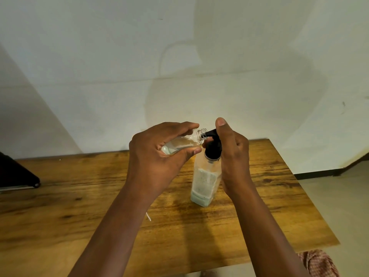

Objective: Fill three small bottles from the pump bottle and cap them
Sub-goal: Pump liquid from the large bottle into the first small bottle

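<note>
While the pump bottle [205, 180] stands upright on the wooden table [269, 206], the left hand [159, 154] holds a small clear bottle [183, 143] on its side in the air, fingers curled over the top and thumb pressed underneath, clamped on its body. The little bottle's open neck points toward the right hand and sits right at the tip of the black pump spout [209, 133], touching it or nearly so. A little pale liquid lies at the bottle's base end, inside the left palm. The right hand [231, 154] is wrapped around the black pump head [213, 148], thumb raised above it, fingers closed around its far side. Just below that hand, the pump bottle's clear body shows pale greenish liquid low down. Near the left forearm a thin white strip [148, 216] lies on the table.
</note>
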